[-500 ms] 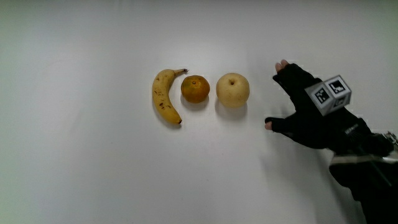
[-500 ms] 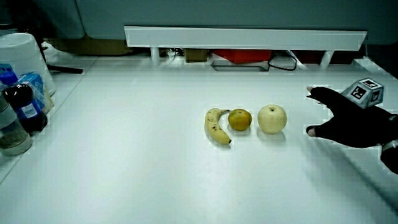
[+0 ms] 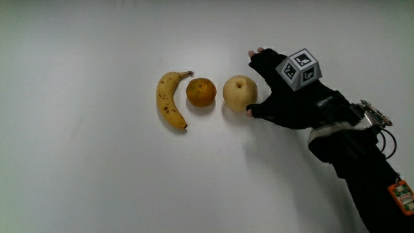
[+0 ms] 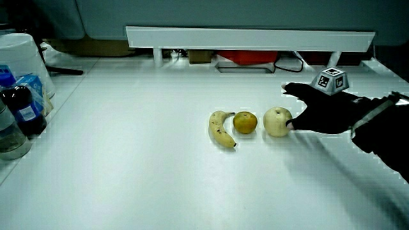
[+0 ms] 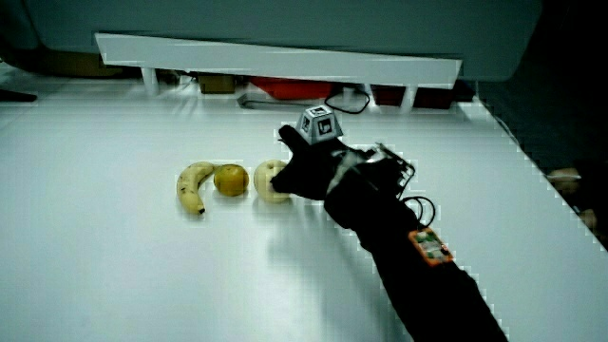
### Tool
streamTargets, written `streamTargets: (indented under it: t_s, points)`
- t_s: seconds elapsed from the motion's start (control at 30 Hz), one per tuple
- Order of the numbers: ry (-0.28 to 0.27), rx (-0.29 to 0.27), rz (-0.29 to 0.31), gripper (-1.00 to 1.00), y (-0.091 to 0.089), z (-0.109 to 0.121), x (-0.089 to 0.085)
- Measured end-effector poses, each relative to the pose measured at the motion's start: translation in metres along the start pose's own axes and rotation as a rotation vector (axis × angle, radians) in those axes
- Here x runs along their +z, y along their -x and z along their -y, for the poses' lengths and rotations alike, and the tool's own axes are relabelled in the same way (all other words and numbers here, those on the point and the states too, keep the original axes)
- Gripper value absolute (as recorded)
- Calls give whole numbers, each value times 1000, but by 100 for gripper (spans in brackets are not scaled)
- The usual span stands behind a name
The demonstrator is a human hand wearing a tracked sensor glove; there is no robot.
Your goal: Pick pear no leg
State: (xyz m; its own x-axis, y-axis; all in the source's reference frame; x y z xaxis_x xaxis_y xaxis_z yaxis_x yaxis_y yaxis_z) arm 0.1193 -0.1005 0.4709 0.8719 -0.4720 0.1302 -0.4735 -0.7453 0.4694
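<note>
Hand (image 3: pixel 284 97) spread beside pear (image 3: pixel 240 92).

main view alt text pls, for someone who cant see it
A black-gloved hand, fingers spread, reaches the pear on a white table. An orange sits between the pear and a banana.

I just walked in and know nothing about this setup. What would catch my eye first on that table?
Most striking is the hand in a black glove with a small patterned cube on its back, fingers spread and reaching up against the pear. The pear sits in a short row of fruit on the white table, with an orange beside it and a banana next to the orange.
</note>
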Motion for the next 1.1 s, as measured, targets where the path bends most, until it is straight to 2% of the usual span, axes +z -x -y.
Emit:
streamTargets:
  t_s: [0.03,0.07,0.23,0.27,0.3,0.4,0.53,0.57,0.6,0.7,0.8,1.03,1.1]
  points:
    - [10,17,-5,0,4,-3,0]
    - [22,0,5,0,4,-7,-5]
    - [59,21,29,0,13,-19,-12]
    - [81,33,24,0,16,-20,-15]
    - [79,33,28,0,18,-20,-15]
    - [120,24,36,0,18,-25,-26]
    - [130,24,61,0,22,-27,-32]
    - [144,15,51,7,20,-30,-39]
    - [123,11,54,13,22,-28,-36]
    - [105,4,41,33,22,-28,-34]
    - [115,-12,44,53,21,-31,-35]
    - [118,0,21,100,20,-32,-36]
    - [114,3,17,100,20,-30,-35]
